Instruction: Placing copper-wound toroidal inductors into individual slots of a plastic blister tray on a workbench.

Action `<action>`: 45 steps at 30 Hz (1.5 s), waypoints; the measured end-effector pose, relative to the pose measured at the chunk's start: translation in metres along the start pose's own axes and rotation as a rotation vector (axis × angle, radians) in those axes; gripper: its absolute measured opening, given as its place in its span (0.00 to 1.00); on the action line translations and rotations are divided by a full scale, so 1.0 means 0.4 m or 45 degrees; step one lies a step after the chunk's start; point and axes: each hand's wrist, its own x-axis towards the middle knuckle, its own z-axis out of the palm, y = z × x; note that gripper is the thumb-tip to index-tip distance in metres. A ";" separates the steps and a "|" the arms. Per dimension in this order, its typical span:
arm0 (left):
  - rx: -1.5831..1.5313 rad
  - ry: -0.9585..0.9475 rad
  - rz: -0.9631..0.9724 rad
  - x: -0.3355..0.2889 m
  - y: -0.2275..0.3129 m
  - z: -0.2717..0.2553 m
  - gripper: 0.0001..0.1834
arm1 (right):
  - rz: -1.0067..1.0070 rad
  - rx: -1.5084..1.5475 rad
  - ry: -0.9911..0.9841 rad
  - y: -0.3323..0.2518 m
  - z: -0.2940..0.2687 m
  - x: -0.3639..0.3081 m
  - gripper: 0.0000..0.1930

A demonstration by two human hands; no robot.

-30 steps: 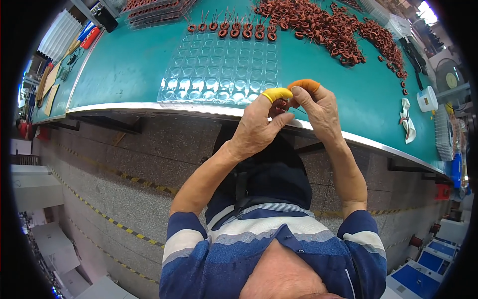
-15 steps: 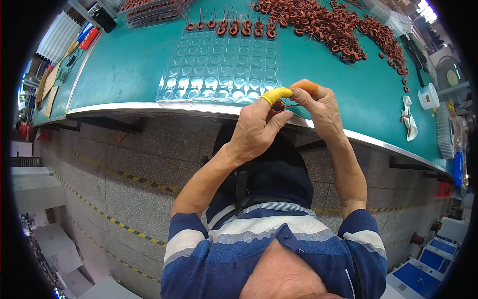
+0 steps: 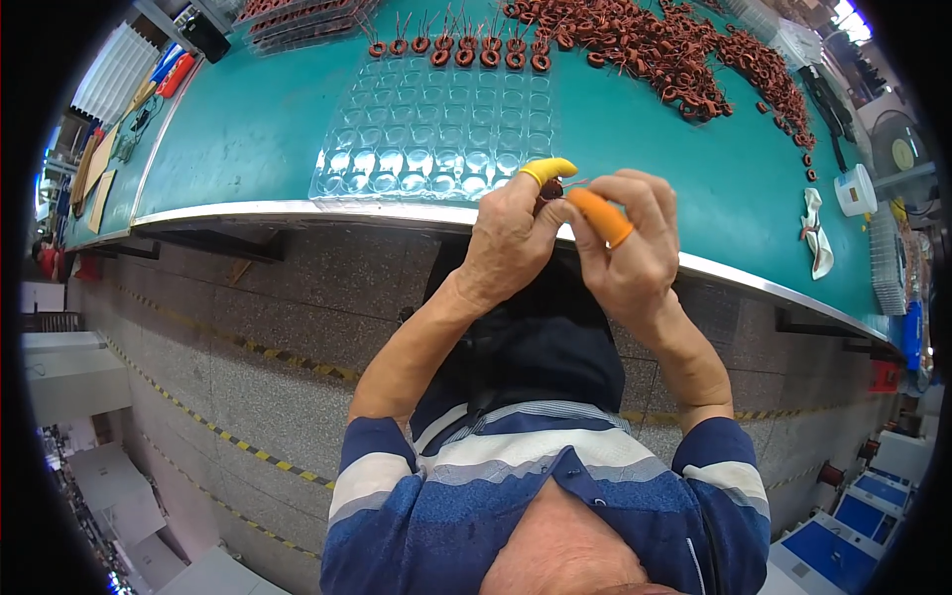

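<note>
My left hand [image 3: 513,233], with a yellow finger cot on its index finger, pinches a small copper-wound ring coil [image 3: 550,188] over the table's front edge. Thin wire leads stick out of the coil to the right. My right hand [image 3: 635,238] wears an orange finger cot; its fingers are closed at the coil's leads, and its fingertips partly hide the grip. Just beyond my left hand lies a clear plastic tray [image 3: 405,129] with round pockets. Several like coils [image 3: 465,58] stand in its far rows, leads pointing away.
A large heap of coils [image 3: 645,50] covers the far right of the green table [image 3: 253,129]. Stacked filled trays [image 3: 297,30] are at the far left. Toward the right stand a white tub [image 3: 854,190] and a white cloth [image 3: 815,236]. The metal table edge [image 3: 238,208] runs before me.
My right hand has turned and come down and nearer, its orange fingertip now pointing toward the coil. My left hand has shifted slightly left, still holding the coil.
</note>
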 end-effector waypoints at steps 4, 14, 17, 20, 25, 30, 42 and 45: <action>-0.405 -0.015 -0.173 -0.020 0.020 -0.029 0.16 | 0.638 0.594 -0.098 0.013 -0.010 0.010 0.06; -0.585 0.023 -0.165 -0.031 0.031 -0.024 0.14 | 1.353 1.908 -0.014 0.048 0.042 -0.021 0.12; -0.652 -0.048 -0.224 -0.021 0.030 -0.032 0.13 | 1.395 1.985 0.020 0.050 0.048 -0.028 0.11; -0.712 -0.118 -0.322 -0.012 0.031 -0.043 0.12 | 1.036 1.476 0.020 0.046 0.048 -0.024 0.10; -0.527 -0.019 -0.348 -0.016 0.039 -0.037 0.11 | 0.924 0.842 -0.001 -0.005 0.028 -0.013 0.10; -0.748 -0.072 -0.309 -0.021 0.026 -0.024 0.12 | 1.217 1.434 0.013 0.049 0.060 -0.041 0.13; -0.656 -0.079 -0.246 -0.028 0.013 -0.019 0.14 | 1.145 1.120 -0.240 0.016 0.050 -0.071 0.15; -0.171 -0.019 -0.182 -0.025 0.021 -0.025 0.13 | 0.683 0.568 -0.153 0.010 0.052 -0.065 0.13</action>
